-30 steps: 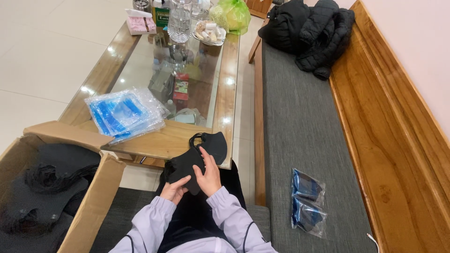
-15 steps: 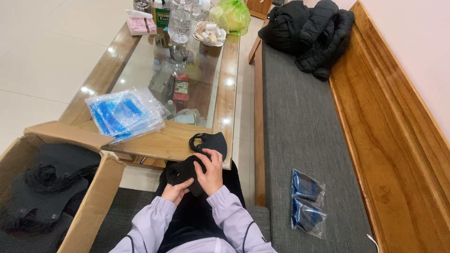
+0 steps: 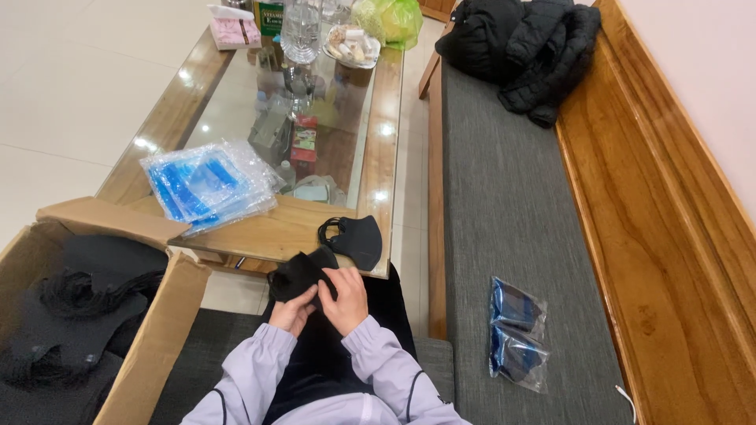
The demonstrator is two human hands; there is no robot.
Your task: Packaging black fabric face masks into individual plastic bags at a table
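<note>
Both of my hands hold a black face mask (image 3: 298, 274) over my lap, just below the near edge of the table. My left hand (image 3: 293, 312) grips it from underneath. My right hand (image 3: 345, 295) lies on top with fingers curled over the fabric. A second black mask (image 3: 356, 238) with ear loops rests on the wooden table edge, just above my right hand. A stack of clear blue-tinted plastic bags (image 3: 208, 182) lies on the table to the left.
An open cardboard box (image 3: 151, 315) full of black masks stands at my left. Two bagged masks (image 3: 516, 330) lie on the grey bench cushion at my right. A black jacket (image 3: 520, 47) is at the bench's far end. Glasses, a tissue box and snacks fill the far glass table (image 3: 236, 94).
The mask in my hands has been drawn down off the table edge toward my lap and folded smaller. The second mask now lies apart on the table.
</note>
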